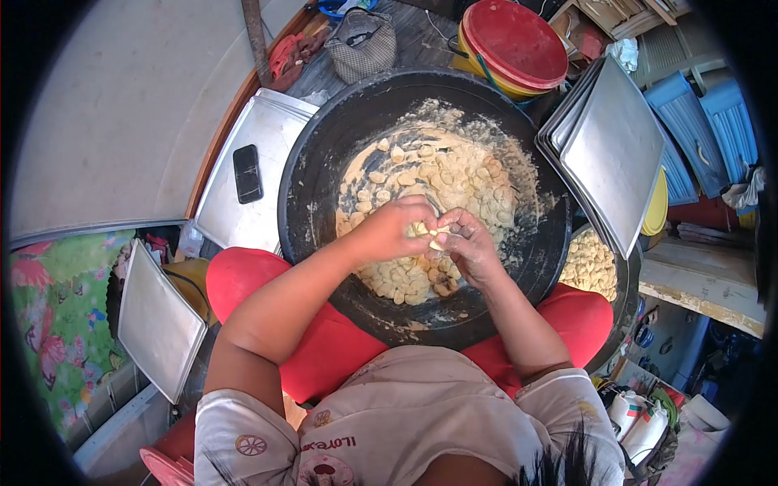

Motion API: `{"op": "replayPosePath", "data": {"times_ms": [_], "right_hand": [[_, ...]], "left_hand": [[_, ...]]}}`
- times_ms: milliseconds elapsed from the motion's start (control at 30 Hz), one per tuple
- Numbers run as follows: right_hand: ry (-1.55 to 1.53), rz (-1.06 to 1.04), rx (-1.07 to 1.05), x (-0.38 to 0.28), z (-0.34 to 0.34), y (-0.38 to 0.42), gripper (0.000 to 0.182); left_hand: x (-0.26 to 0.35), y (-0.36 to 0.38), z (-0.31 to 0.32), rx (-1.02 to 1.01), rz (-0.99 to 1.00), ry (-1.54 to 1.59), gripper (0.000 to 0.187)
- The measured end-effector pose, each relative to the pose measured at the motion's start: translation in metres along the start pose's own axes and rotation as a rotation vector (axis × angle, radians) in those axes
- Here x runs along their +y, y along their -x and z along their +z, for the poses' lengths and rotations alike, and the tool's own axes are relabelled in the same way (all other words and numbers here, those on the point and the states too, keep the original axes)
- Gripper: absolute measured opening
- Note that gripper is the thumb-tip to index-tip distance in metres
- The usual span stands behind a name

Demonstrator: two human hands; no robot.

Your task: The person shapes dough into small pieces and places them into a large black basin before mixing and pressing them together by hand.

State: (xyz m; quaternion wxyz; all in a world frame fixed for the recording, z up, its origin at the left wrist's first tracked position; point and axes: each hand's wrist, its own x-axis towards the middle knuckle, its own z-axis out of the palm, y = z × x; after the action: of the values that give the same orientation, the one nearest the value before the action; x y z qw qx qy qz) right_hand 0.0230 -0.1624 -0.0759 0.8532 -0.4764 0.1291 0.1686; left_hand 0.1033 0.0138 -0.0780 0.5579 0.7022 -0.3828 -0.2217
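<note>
A wide black tub (pixel 312 194) sits in front of my crossed legs. Inside it lie flour and many small pale dough pieces (pixel 405 279), some spread over the far side and some heaped near me. Over the middle of the tub my left hand (pixel 401 227) is closed round pale dough (pixel 423 231). My right hand (pixel 470 243) meets it, its floury thumb and fingers pinching the dough from the other side. The fingers partly hide the dough's shape.
Stacked metal trays (pixel 612 146) lean at the tub's right rim, above a second container of dough pieces (pixel 590 267). A phone (pixel 248 173) rests on a metal tray (pixel 235 215) at left. Behind stand a red-lidded yellow bucket (pixel 515 44) and a checkered bag (pixel 363 47).
</note>
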Motion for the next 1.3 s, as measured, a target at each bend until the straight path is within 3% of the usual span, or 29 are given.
{"op": "replayPosePath", "data": {"times_ms": [367, 567, 633, 967, 1167, 1233, 1300], "right_hand": [[-0.04, 0.003, 0.001, 0.009, -0.007, -0.002, 0.016], [0.03, -0.006, 0.078, -0.003, -0.001, -0.002, 0.015], [0.091, 0.012, 0.094, -0.004, -0.004, -0.001, 0.02], [-0.143, 0.008, 0.095, -0.011, -0.008, -0.002, 0.019], [-0.13, 0.01, 0.06, -0.009, -0.008, -0.001, 0.019], [-0.084, -0.002, 0.071, -0.01, -0.006, -0.001, 0.021], [-0.025, -0.004, 0.075, -0.01, -0.003, -0.001, 0.022]], "left_hand": [[0.004, 0.001, 0.004, -0.017, 0.01, -0.018, 0.019], [-0.007, 0.0, 0.001, 0.03, -0.053, 0.144, 0.012], [-0.002, -0.001, -0.002, -0.016, -0.406, 0.499, 0.007], [-0.009, -0.002, -0.001, 0.016, -0.248, 0.351, 0.01], [-0.001, -0.003, 0.0, 0.079, -0.3, 0.372, 0.008], [-0.001, -0.003, 0.001, 0.1, -0.449, 0.714, 0.008], [-0.003, -0.003, -0.001, 0.054, -0.454, 0.599, 0.009]]}}
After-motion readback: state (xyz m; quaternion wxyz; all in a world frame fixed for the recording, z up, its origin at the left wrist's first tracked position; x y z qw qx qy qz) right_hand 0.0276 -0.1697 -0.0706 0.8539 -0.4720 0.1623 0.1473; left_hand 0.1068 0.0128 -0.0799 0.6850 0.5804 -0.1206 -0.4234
